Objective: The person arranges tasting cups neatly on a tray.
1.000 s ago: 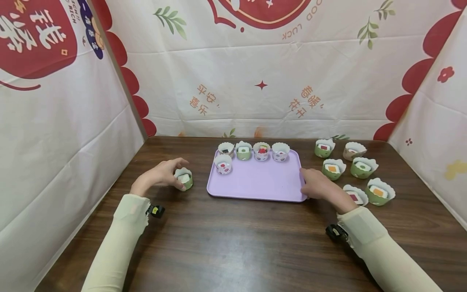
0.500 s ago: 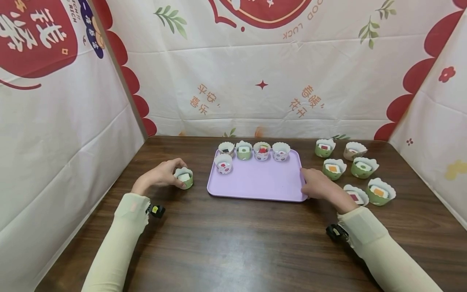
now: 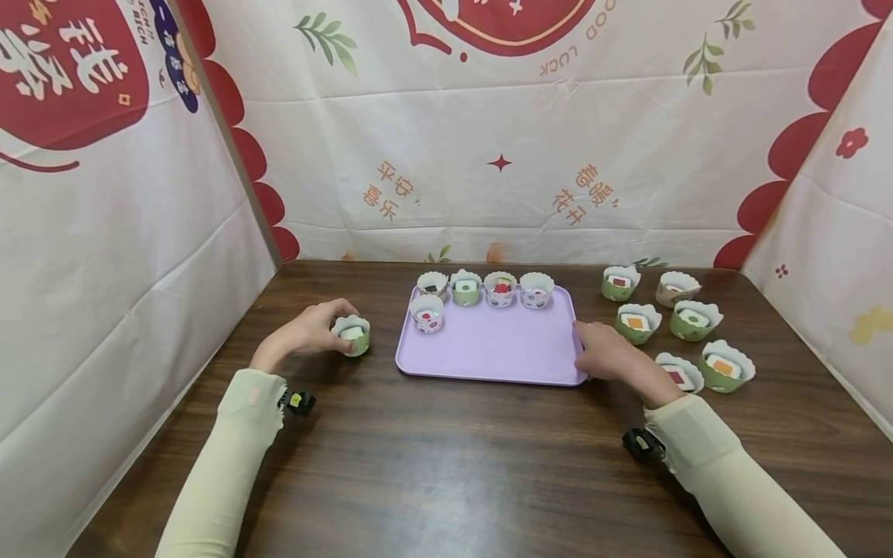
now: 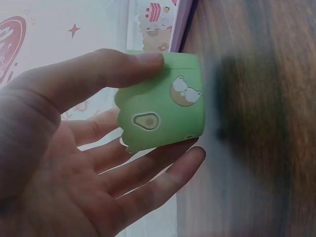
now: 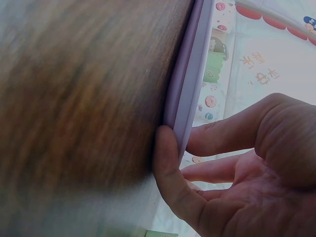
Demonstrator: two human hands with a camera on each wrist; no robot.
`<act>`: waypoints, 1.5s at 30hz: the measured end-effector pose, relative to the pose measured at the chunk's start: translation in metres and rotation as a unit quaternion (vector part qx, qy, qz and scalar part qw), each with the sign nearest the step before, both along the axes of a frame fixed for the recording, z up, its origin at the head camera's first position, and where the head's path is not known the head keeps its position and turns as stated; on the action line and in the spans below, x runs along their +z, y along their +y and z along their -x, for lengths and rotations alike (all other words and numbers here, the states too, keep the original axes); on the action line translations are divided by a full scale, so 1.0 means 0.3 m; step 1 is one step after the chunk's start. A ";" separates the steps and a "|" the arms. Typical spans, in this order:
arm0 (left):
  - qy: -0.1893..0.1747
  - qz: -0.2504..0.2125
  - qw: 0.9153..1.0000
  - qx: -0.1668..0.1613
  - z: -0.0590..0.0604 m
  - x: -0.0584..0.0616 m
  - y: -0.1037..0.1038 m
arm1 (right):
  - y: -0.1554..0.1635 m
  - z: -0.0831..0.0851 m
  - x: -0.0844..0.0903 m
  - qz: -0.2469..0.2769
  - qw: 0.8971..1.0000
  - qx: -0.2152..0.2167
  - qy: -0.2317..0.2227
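Left hand (image 3: 303,335) gripped small green scalloped paper cup with white block inside (image 3: 352,336), thumb (image 4: 106,69) over one side, fingers (image 4: 163,170) under other; cup sat on dark wooden table (image 3: 446,465), just left of lilac plastic tray (image 3: 488,349). Judged light, thin-walled, easily crushed: best held low on wall, gently, kept upright so block stayed in. Right hand (image 3: 610,356) pinched tray's right rim, thumb (image 5: 170,163) on outer edge. Tray looked stiff, smooth, likely to slide. Five more cups (image 3: 484,289) stood along tray's far edge.
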State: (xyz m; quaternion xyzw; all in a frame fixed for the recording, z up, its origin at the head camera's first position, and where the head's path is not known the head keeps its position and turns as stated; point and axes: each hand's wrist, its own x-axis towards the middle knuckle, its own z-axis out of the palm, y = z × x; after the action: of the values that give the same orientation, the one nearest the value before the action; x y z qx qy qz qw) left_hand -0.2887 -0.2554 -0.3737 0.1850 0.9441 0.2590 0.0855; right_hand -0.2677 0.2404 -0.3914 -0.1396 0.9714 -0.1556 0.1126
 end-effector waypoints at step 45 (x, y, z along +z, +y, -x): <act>0.124 -0.121 0.985 0.021 0.065 0.051 0.275 | -0.006 -0.003 0.011 -0.002 1.000 0.002 -0.002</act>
State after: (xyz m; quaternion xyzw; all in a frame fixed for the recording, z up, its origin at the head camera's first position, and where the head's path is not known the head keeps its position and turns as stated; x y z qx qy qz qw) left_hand -0.3082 -0.1730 -0.3583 0.2046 0.9128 0.3481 -0.0609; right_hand -0.2668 0.2384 -0.3883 -0.1407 0.9711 -0.1542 0.1154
